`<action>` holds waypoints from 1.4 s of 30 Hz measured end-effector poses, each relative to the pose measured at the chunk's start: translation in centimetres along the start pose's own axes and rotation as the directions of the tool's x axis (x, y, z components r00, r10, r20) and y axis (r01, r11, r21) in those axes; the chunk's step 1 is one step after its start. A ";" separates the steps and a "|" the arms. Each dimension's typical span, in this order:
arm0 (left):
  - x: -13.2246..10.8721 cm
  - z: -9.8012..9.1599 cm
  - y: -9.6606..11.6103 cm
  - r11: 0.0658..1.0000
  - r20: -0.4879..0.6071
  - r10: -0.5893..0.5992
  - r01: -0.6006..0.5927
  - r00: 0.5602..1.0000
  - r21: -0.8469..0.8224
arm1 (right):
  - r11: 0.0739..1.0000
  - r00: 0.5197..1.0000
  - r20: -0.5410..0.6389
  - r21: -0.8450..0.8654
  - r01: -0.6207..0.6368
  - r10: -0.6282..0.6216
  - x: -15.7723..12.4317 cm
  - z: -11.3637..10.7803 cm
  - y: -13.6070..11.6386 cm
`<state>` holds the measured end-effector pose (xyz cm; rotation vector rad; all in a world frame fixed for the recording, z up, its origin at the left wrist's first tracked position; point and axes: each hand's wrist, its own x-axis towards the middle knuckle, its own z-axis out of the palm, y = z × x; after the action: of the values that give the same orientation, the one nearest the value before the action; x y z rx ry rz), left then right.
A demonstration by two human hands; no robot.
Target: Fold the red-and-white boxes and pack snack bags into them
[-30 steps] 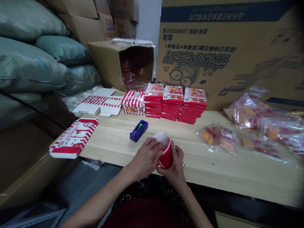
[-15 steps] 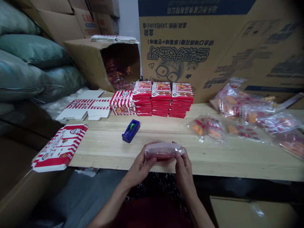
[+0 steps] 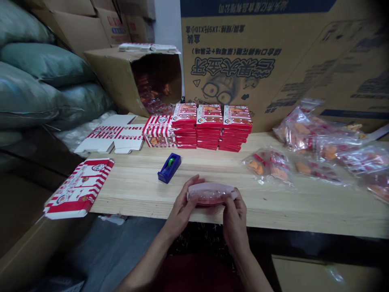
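Clear plastic-wrapped red packet (image 3: 211, 193) held level over the pale wooden surface (image 3: 130, 190), near its front edge. Left hand (image 3: 181, 210) closed around one end, right hand (image 3: 235, 219) gripping the other. Blue tape dispenser (image 3: 169, 168) lies just beyond; stacked red-and-white cartons (image 3: 209, 126) farther back.

Tall printed brown corrugated cartons (image 3: 258, 69) form a wall beyond the left hand (image 3: 180, 213). Bulging grey-green woven sacks (image 3: 39, 69) are piled farther left. Grey floor (image 3: 121, 243) lies below the pale wooden table (image 3: 130, 194), nearer the hand.
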<state>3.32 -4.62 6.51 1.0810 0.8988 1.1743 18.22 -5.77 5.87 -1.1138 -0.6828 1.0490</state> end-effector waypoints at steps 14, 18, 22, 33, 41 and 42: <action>-1.1 0.1 -0.8 0.966 -0.129 -0.220 0.197 0.967 -0.169 | 0.962 0.925 0.264 -0.046 -0.270 0.273 -1.7 -2.4 -1.3; -2.4 -0.2 -3.4 0.902 -0.182 -0.404 0.357 0.897 -0.244 | 0.904 0.856 0.304 -0.048 -0.424 0.417 -2.2 -4.8 1.0; -2.1 -0.6 -5.5 0.834 -0.075 -0.479 0.426 0.875 -0.352 | 0.851 0.791 0.351 -0.036 -0.523 0.501 -1.3 -6.2 3.8; -0.2 -5.0 -7.5 0.906 0.206 -0.398 0.418 0.894 -0.062 | 0.873 0.852 0.220 0.002 -0.488 0.476 0.5 -7.9 7.1; 0.3 -5.6 -8.0 0.936 0.265 -0.350 0.323 0.898 0.142 | 0.891 0.824 0.358 -0.060 -0.450 0.440 0.9 -9.3 7.3; 0.4 -5.7 -8.1 0.940 0.261 -0.337 0.307 0.904 0.150 | 0.896 0.817 0.386 -0.068 -0.438 0.429 0.8 -9.5 7.1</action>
<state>0.04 -3.63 -2.83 1.1023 0.8796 0.6820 24.44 -8.03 -4.03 -1.0717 -0.7434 1.7048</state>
